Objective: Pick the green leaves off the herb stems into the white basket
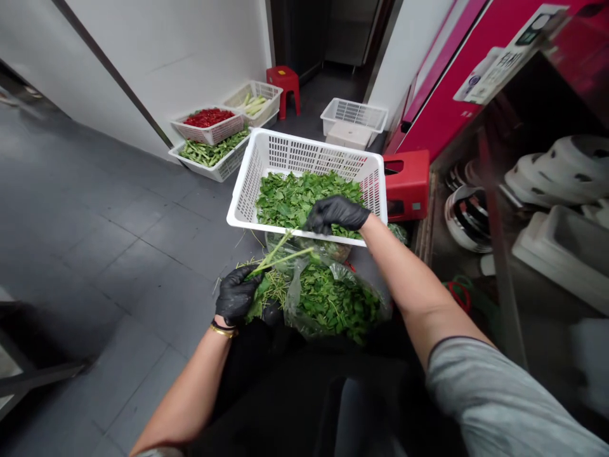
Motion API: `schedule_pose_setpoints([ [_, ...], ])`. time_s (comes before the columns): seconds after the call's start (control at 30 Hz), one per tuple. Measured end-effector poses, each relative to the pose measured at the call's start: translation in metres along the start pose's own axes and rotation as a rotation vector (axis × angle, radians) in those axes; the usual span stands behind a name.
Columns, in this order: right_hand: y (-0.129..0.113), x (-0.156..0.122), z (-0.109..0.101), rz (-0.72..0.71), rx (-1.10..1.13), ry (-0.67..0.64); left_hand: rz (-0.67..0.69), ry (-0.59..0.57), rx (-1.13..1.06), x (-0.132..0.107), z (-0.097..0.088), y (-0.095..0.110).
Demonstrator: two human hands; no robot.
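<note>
My left hand (236, 294), in a black glove, is closed around a few long green vegetable stems (284, 257) that point up and to the right. Gloved likewise, my right hand (337, 214) is over the near side of a white slotted basket (311, 149). Its fingers curl down at the green leaves (295, 197) lying in the basket; whatever they pinch is hidden. Below the basket, an open clear plastic bag (294, 298) holds more leafy greens (335, 301). Loose thin stems (273, 289) lie in a heap beside my left hand.
Baskets of red chillies (209, 118), green pods (209, 152) and pale green vegetables (255, 103) stand by the wall. Behind are a red stool (284, 86) and a white basket (354, 114). A red plastic stool (410, 184) is at the right, near shelved dishes (561, 168).
</note>
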State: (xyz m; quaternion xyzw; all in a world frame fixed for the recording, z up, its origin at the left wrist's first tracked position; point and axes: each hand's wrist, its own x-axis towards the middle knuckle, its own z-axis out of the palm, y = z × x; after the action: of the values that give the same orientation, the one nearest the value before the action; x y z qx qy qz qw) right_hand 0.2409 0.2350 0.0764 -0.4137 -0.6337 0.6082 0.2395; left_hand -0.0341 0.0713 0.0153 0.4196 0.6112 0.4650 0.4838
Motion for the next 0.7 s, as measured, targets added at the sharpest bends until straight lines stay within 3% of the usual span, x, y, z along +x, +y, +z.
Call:
schedule_pose_setpoints([
  [0.1, -0.002, 0.003, -0.031, -0.039, -0.155, 0.384, -0.034, 0.031, -0.033, 0.002, 0.0, 0.005],
  [0.17, -0.002, -0.004, -0.031, 0.009, -0.228, 0.408, -0.039, 0.052, -0.042, 0.002, 0.001, 0.006],
  [0.23, 0.0, -0.019, -0.013, 0.03, -0.203, 0.253, -0.047, 0.066, -0.064, 0.003, 0.002, 0.005],
  [0.33, 0.0, -0.043, 0.03, 0.003, -0.039, -0.072, -0.037, 0.074, -0.084, 0.004, 0.004, 0.0],
  [0.43, -0.008, -0.054, 0.054, -0.035, 0.126, -0.181, 0.003, 0.059, -0.053, 0.005, 0.006, -0.006],
  [0.5, -0.015, -0.055, 0.044, -0.085, 0.191, -0.086, 0.018, 0.053, -0.034, 0.004, 0.006, -0.009],
  [0.57, -0.019, -0.052, 0.019, -0.18, 0.216, 0.136, 0.015, 0.066, -0.056, 0.003, 0.006, -0.007],
  [0.63, -0.019, -0.046, -0.005, -0.184, 0.051, 0.354, -0.01, 0.063, -0.133, 0.0, 0.005, -0.002],
  [0.7, -0.013, -0.043, -0.011, -0.082, -0.259, 0.43, -0.059, 0.016, -0.248, -0.005, 0.006, 0.007],
])
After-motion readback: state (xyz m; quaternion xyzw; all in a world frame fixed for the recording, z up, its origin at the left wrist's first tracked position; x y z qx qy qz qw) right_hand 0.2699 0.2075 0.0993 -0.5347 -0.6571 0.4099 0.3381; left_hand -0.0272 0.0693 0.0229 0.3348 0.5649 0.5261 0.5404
